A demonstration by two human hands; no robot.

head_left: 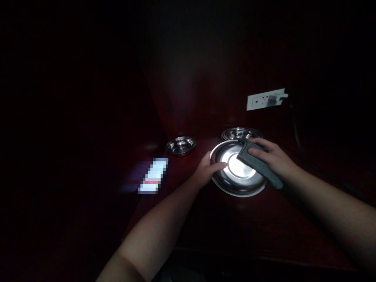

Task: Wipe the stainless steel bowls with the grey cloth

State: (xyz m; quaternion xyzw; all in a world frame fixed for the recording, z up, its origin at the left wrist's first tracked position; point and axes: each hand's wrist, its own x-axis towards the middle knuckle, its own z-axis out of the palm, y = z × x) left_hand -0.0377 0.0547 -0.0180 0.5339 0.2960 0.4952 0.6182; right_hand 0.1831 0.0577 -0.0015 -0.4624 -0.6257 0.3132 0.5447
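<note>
A shiny metal bowl [235, 186] is tilted so that its round base faces me. My left hand [207, 170] grips its left rim, the thumb lying across the outside and the other fingers hidden behind. My right hand [268, 154] is closed on a grey-green cloth [254, 156], which lies over the bowl's upper right rim and hangs down along its right side. Just behind the held bowl sits a stack of metal bowls [236, 133], partly covered by it. Further left, another metal bowl [181, 145] stands upright on the dark red table [235, 223].
A lit, pixelated screen [154, 176] glows at the left, with a thin dark cable below it. On the back wall is a white power socket [261, 100] with a plug in it, and a cord [296, 129] hangs down at its right. The surroundings are very dark.
</note>
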